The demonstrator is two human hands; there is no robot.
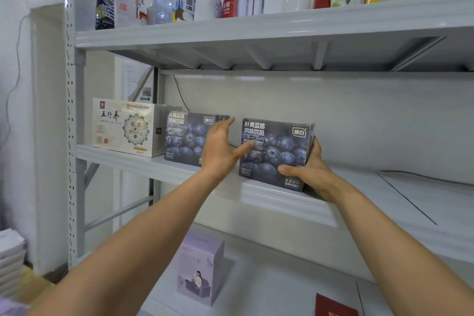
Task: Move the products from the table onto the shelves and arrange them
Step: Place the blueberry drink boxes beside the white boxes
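While right hand [307,174] grips the right blueberry box [277,146] at its lower right corner, box stands at the middle shelf [282,200] front edge. Gap toward the left blueberry box [187,136] holds the left hand [220,149], released, fingers spread. Bare shelf runs on rightward.

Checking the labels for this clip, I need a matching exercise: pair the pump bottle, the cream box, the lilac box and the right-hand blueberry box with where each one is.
Things:
1. pump bottle
2. cream box
3. lilac box
4. right blueberry box

Places:
a. lower shelf
b. gripped by the right hand
c. top shelf
d. left end of the middle shelf

Pairs: 1-c, 2-d, 3-a, 4-b.
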